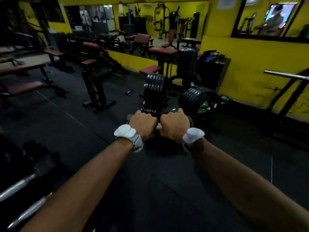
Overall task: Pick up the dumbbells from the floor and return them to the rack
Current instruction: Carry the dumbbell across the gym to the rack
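Both arms stretched straight out in front, hands side by side with knuckles up. Left hand (143,123) and right hand (173,124) are each curled tight around the handle of a dumbbell (154,93), almost touching each other. Its stacked black plates stick up just past the fingers, and it's held above the dark floor (160,181). White bands on both wrists. More plate weights (197,97) sit near the yellow wall (250,67).
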A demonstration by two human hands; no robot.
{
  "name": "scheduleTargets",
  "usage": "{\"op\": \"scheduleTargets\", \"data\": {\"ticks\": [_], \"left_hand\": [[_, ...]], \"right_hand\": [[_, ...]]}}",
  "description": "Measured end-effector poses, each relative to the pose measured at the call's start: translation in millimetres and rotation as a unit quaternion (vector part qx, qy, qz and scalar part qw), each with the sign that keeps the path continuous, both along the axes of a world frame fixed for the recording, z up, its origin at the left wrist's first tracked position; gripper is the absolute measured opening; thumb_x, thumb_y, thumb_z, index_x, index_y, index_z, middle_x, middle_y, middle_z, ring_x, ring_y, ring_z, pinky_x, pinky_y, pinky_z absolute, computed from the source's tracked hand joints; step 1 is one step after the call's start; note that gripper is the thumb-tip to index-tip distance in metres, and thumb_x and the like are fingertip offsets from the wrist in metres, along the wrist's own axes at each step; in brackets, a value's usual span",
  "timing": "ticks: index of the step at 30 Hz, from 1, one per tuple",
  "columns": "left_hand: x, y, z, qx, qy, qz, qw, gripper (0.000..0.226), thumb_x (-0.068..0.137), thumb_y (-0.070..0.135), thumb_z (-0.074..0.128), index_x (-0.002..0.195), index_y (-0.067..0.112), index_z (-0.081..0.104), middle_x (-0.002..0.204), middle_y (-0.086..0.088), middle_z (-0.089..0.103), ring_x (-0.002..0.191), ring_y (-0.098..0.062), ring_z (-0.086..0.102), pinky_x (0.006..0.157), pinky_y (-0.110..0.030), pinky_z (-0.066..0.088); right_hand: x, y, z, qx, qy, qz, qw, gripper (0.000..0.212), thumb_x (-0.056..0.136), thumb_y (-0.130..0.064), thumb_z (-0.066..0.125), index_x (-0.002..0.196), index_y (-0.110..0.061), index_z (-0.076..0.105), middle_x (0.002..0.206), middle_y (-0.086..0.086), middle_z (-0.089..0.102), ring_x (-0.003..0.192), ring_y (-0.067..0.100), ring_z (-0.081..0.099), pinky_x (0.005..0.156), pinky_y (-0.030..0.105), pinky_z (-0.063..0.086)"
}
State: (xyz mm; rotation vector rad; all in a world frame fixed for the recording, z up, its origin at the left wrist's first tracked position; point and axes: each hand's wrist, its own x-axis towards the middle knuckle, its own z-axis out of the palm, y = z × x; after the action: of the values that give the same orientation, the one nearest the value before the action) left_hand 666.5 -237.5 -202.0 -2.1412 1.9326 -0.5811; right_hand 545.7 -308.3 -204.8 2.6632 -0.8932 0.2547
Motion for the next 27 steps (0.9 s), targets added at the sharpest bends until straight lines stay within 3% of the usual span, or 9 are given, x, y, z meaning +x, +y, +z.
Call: {"op": "scheduleTargets", "data": {"ticks": [4,9,12,16,20,25,27], "left_hand": [[45,-63,-12,0.007,0.019,0.009,1.0,0.022,0.085,0.042,0.06,0.093,0.023,0.066,0.097,-0.005,0.07,0.085,-0.029,0.067,0.083,-0.035,0.038],[99,-130,-36,0.046,0.039,0.031,0.998,0.015,0.087,0.041,0.058,0.08,0.029,0.053,0.096,-0.003,0.07,0.084,-0.028,0.067,0.086,-0.037,0.038],[131,-173,-51,0.055,0.048,0.056,0.996,0.017,0.09,0.04,0.056,0.077,0.03,0.049,0.095,-0.002,0.071,0.083,-0.026,0.067,0.089,-0.038,0.037],[172,-238,-51,0.085,0.056,0.109,0.989,0.017,0.091,0.04,0.053,0.087,0.028,0.064,0.099,-0.001,0.072,0.086,-0.025,0.068,0.089,-0.037,0.037],[221,-288,-43,0.083,0.06,0.175,0.979,0.013,0.096,0.033,0.05,0.095,0.028,0.062,0.107,-0.002,0.069,0.096,-0.025,0.067,0.098,-0.038,0.037],[285,-309,-34,0.06,0.076,0.269,0.958,0.011,0.1,0.033,0.048,0.091,0.032,0.055,0.106,-0.001,0.069,0.098,-0.025,0.067,0.095,-0.038,0.037],[315,-312,-35,0.071,0.073,0.301,0.948,0.012,0.099,0.032,0.05,0.096,0.029,0.061,0.105,-0.001,0.07,0.097,-0.025,0.067,0.094,-0.039,0.038]], "right_hand": [[45,-69,-14,0.017,0.0,-0.007,1.0,0.028,0.062,-0.04,0.073,0.054,-0.019,0.056,0.055,0.006,0.065,0.046,0.027,0.06,0.073,0.039,0.041],[104,-137,-35,0.039,0.027,0.02,0.999,0.024,0.081,-0.043,0.063,0.075,-0.02,0.063,0.082,0.007,0.074,0.074,0.028,0.071,0.089,0.042,0.037],[136,-185,-53,0.045,0.022,0.036,0.998,0.024,0.083,-0.044,0.058,0.07,-0.024,0.053,0.082,0.005,0.073,0.075,0.027,0.069,0.085,0.041,0.034],[186,-258,-55,0.065,0.04,0.072,0.995,0.022,0.083,-0.044,0.06,0.075,-0.024,0.058,0.083,0.004,0.073,0.076,0.026,0.069,0.088,0.042,0.035],[249,-323,-48,0.057,0.037,0.132,0.989,0.021,0.082,-0.043,0.062,0.082,-0.022,0.063,0.087,0.006,0.073,0.08,0.029,0.069,0.093,0.043,0.035],[332,-356,-39,0.073,0.041,0.215,0.973,0.018,0.087,-0.041,0.06,0.087,-0.023,0.06,0.091,0.008,0.072,0.085,0.031,0.069,0.101,0.046,0.032],[369,-364,-41,0.08,0.051,0.24,0.966,0.018,0.088,-0.041,0.059,0.085,-0.023,0.057,0.092,0.008,0.072,0.086,0.031,0.069,0.1,0.046,0.032]]}}
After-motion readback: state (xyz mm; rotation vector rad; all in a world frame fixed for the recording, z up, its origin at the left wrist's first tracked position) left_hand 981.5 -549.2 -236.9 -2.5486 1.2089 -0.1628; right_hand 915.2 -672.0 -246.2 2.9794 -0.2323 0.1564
